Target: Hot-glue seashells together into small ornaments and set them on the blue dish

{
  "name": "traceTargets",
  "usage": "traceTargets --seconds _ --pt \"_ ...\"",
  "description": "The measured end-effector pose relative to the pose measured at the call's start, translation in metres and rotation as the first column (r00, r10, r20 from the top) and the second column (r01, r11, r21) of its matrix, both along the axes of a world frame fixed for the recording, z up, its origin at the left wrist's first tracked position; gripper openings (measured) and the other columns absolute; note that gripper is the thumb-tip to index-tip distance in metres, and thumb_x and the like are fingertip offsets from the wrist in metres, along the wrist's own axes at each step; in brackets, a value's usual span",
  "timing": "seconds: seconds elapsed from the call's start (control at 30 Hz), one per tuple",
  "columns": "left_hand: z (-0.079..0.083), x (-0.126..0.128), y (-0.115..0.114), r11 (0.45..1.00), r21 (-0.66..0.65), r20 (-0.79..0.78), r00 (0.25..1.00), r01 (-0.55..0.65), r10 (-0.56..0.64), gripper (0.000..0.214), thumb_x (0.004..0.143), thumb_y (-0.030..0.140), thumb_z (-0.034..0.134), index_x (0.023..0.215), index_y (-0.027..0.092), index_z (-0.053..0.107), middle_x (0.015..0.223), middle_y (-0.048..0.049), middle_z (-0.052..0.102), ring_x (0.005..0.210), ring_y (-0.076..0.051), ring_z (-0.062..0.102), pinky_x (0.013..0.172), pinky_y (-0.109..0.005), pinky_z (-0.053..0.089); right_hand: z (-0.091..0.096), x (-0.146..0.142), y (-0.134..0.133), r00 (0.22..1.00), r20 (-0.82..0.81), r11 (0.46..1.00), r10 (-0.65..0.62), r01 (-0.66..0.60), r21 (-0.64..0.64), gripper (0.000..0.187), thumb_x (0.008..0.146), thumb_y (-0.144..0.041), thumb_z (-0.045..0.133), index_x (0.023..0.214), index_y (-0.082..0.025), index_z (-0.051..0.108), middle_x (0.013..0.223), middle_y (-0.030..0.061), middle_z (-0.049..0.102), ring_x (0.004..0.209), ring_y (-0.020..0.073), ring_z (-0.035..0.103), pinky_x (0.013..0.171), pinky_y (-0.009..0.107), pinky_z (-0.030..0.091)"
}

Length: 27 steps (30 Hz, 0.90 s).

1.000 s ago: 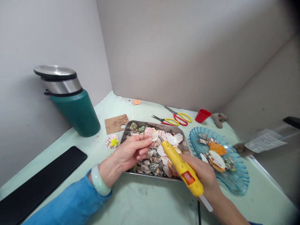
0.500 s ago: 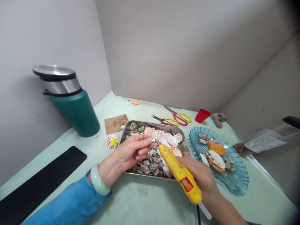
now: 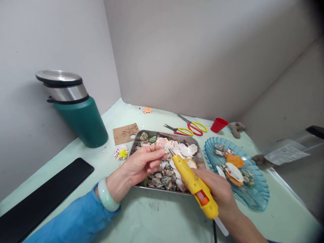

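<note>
My right hand (image 3: 217, 189) is wrapped round a yellow hot glue gun (image 3: 191, 179), its metal nozzle pointing up and left. A clear glue stick (image 3: 221, 226) sticks out of the gun's rear end. My left hand (image 3: 145, 161) is closed in a pinch just left of the nozzle; what sits between thumb and forefinger is too small to make out. Both hands are above a metal tray (image 3: 162, 190) full of seashells (image 3: 165, 179). A pale bangle (image 3: 107, 195) circles the left wrist.
A blue shell-shaped dish (image 3: 262, 192) with shells is at the right. Behind the tray lie two pairs of scissors (image 3: 186, 131) and a red cup (image 3: 219, 125). A brown card (image 3: 125, 133), a round decorated piece (image 3: 120, 153), a green bottle (image 3: 83, 121) and a black slab (image 3: 48, 199) are at left.
The glue gun's nozzle has drawn slightly right, away from my left fingertips. The small pale bit seen at those fingertips no longer shows. My left hand stays in place.
</note>
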<state>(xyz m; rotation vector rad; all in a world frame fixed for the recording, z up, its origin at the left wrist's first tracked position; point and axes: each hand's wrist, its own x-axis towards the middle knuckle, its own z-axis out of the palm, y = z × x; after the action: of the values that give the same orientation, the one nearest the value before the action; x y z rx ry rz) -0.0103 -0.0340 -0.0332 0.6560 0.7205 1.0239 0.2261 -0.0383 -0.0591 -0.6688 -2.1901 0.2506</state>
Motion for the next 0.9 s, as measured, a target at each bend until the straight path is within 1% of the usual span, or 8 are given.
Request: traceTargets --seconds 0.17,0.27,0.37,0.5,0.63,0.8,0.9 --pt "0.0 -0.0002 -0.0004 1.0 -0.007 -0.001 1.0 -0.002 0.002 0.017 0.077 0.022 0.073 0.074 0.012 0.06 0.047 0.0074 0.044 0.037 -0.001 0.03 0.036 -0.012 0.022 -0.0014 -0.0015 -0.0011 1.0 -0.013 0.999 0.029 -0.028 0.022 0.022 0.087 -0.022 0.057 0.108 -0.016 0.061 0.073 0.0053 0.069 0.059 0.0188 0.064 0.053 0.031 0.048" --pt "-0.0004 -0.0002 -0.0006 1.0 -0.008 0.015 1.0 -0.009 0.009 0.017 0.076 0.021 0.073 0.075 0.011 0.059 0.053 0.0053 0.05 0.037 0.0 0.031 0.036 -0.012 0.022 -0.003 -0.0017 -0.0018 0.999 -0.015 0.999 0.034 -0.033 0.006 0.022 0.086 -0.022 0.059 0.107 -0.016 0.061 0.072 0.0044 0.069 0.057 0.0181 0.063 0.054 0.031 0.049" --pt "0.0001 0.0 -0.0007 1.0 -0.007 0.015 1.0 -0.008 0.008 0.017 0.077 0.021 0.073 0.075 0.011 0.059 0.056 0.0035 0.054 0.038 0.0 0.032 0.036 -0.013 0.023 -0.0038 -0.0004 -0.0017 1.0 -0.006 1.0 0.025 -0.025 0.002 0.023 0.086 -0.023 0.059 0.108 -0.017 0.061 0.074 0.0058 0.07 0.06 0.0191 0.064 0.056 0.032 0.05" --pt "0.0013 0.0001 -0.0008 1.0 -0.005 0.008 1.0 -0.004 0.004 0.017 0.078 0.021 0.071 0.074 0.011 0.059 0.048 0.0059 0.048 0.037 0.0 0.03 0.037 -0.013 0.022 -0.003 0.0017 -0.0002 1.0 -0.001 1.0 -0.001 0.001 0.001 0.022 0.084 -0.021 0.059 0.106 -0.016 0.061 0.078 0.0079 0.071 0.063 0.0206 0.065 0.058 0.033 0.051" --pt "0.001 0.0004 -0.0008 1.0 -0.009 0.001 1.0 -0.011 0.011 0.016 0.079 0.021 0.071 0.073 0.012 0.059 0.044 0.0073 0.044 0.036 -0.001 0.028 0.038 -0.013 0.021 -0.0023 0.0022 0.001 0.999 -0.02 1.0 -0.027 0.027 0.013 0.025 0.082 -0.019 0.062 0.106 -0.016 0.061 0.076 0.0065 0.07 0.062 0.0207 0.066 0.058 0.033 0.051" --pt "0.0012 0.0001 -0.0009 1.0 -0.007 -0.001 1.0 -0.009 0.009 0.017 0.078 0.022 0.072 0.073 0.012 0.059 0.044 0.0071 0.044 0.036 -0.001 0.029 0.038 -0.013 0.022 -0.0027 0.0014 0.0 1.0 -0.011 1.0 -0.018 0.018 0.023 0.023 0.083 -0.021 0.059 0.105 -0.017 0.063 0.081 0.0087 0.072 0.065 0.022 0.068 0.061 0.034 0.053" --pt "0.0019 0.0001 -0.0011 1.0 -0.009 -0.004 1.0 -0.006 0.006 0.018 0.077 0.023 0.073 0.073 0.012 0.059 0.044 0.007 0.045 0.036 -0.001 0.029 0.037 -0.013 0.021 -0.0024 0.0004 -0.0008 1.0 0.002 1.0 0.0 0.0 0.004 0.022 0.085 -0.022 0.057 0.105 -0.017 0.063 0.076 0.0075 0.071 0.061 0.0208 0.066 0.056 0.033 0.051"
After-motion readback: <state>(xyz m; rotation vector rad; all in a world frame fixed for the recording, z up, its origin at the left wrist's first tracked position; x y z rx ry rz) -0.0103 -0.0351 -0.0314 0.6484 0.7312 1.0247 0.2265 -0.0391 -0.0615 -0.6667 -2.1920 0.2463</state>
